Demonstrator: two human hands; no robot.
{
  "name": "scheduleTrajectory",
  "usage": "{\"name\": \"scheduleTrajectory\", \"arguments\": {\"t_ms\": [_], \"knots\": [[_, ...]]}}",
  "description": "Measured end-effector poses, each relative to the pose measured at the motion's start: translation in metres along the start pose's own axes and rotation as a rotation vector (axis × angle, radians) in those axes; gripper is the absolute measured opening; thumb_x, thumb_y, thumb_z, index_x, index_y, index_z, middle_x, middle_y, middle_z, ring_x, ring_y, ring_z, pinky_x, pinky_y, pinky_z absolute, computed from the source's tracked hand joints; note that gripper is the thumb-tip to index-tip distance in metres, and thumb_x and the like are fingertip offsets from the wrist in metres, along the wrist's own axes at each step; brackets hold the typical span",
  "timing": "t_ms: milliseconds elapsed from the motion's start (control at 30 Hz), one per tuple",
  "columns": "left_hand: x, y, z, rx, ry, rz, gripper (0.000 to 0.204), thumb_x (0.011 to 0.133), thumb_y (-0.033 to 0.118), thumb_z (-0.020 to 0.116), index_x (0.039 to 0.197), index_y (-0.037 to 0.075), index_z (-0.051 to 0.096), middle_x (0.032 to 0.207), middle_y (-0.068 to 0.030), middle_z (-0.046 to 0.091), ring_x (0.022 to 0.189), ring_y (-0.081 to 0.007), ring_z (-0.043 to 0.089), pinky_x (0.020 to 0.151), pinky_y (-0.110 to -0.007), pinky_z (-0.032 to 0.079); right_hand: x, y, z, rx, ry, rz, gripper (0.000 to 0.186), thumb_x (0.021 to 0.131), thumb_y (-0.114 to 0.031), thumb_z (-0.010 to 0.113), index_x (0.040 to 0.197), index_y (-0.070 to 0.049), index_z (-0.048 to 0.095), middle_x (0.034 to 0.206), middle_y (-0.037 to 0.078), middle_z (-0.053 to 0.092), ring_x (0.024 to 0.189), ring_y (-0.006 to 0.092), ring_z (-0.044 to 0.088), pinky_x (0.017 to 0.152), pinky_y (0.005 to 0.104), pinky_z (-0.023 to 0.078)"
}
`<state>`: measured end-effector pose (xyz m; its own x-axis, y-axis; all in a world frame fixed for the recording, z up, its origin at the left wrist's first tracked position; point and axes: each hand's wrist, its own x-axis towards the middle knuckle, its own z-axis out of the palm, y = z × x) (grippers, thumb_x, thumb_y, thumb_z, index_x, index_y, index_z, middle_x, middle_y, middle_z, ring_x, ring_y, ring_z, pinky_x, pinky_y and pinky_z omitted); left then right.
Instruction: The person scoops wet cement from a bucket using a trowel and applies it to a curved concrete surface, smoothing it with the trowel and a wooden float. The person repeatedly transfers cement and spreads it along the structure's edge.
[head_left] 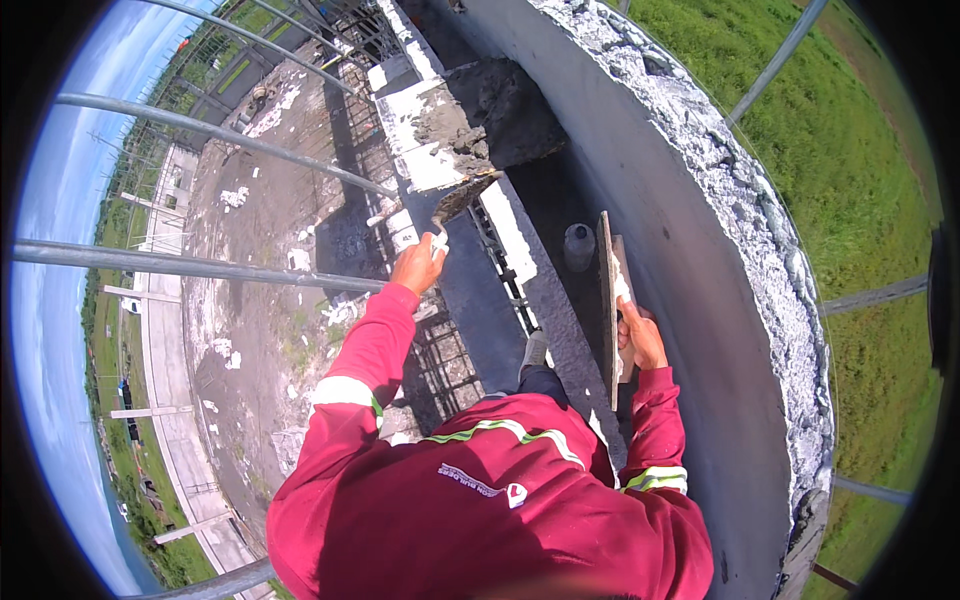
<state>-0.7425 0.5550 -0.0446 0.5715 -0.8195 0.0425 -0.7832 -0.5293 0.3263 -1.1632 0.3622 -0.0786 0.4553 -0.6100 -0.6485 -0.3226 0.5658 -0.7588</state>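
along the inner side of a curved concrete wall (715,270), two bare hands are working well apart, each closing on a tool of its own. the left hand (420,265) is gripping the handle of a trowel (464,202), fingers curling round it, and the mortar-smeared blade is pointing forward and to the right, near the end of a white-patched block ledge (432,168). whether the blade is touching the ledge, i cannot tell. the right hand (642,338) is clasping a flat board (606,300) on its right side, and the board is standing nearly on edge between a low grey kerb (565,325) and the wall. a pale bottle (578,248) is sitting just beside the board, to its left. ahead of both hands, a dark heap of mortar (508,110) is lying in shadow between the ledge and the wall, and more mortar is clinging to the top of the ledge. maroon sleeves (372,335) with light bands are covering both forearms. metal poles (190,262) are crossing the left side, above rubble-strewn ground (250,265), and a grid of bars (437,350) is showing below the left hand. beyond the wall's crumbly white top, green grass (850,160) is spreading.
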Motion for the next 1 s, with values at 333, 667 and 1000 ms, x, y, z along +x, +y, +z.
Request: {"name": "scheduleTrajectory", "arguments": {"t_ms": [333, 667, 1000], "knots": [[0.219, -0.059, 0.035, 0.268, -0.202, 0.203, 0.031, 0.096, 0.03, 0.058, 0.112, 0.003, 0.059, 0.089, -0.0263, 0.07, 0.087, -0.0453, 0.067, 0.077, -0.055, 0.053, 0.167, -0.057, 0.084, 0.461, -0.074, 0.026, 0.037, 0.099, -0.049, 0.06, 0.105, -0.012, 0.059, 0.08, -0.004, 0.048, 0.065, 0.0096, 0.044, 0.061, 0.0266, 0.037], [0.346, -0.114, 0.007, -0.07, -0.171, 0.144, 0.039, 0.095, 0.029, 0.059, 0.124, 0.003, 0.062, 0.096, -0.0312, 0.069, 0.097, -0.0483, 0.066, 0.085, -0.054, 0.051, 0.332, -0.112, 0.193, 0.6, -0.006, -0.027, 0.045, 0.095, -0.056, 0.064, 0.089, -0.012, 0.063, 0.061, -0.003, 0.044, 0.048, 0.0101, 0.039, 0.046, 0.0282, 0.034], [0.554, -0.102, 0.069, 0.035, -0.431, 0.368, 0.031, 0.099, 0.025, 0.056, 0.106, -0.005, 0.056, 0.089, -0.0322, 0.068, 0.089, -0.0501, 0.066, 0.08, -0.056, 0.053, 0.388, -0.201, 0.285, 0.656, 0.201, 0.069, 0.048, 0.097, -0.056, 0.061, 0.075, -0.014, 0.051, 0.059, -0.002, 0.037, 0.049, 0.012, 0.036, 0.048, 0.0297, 0.032]]}}
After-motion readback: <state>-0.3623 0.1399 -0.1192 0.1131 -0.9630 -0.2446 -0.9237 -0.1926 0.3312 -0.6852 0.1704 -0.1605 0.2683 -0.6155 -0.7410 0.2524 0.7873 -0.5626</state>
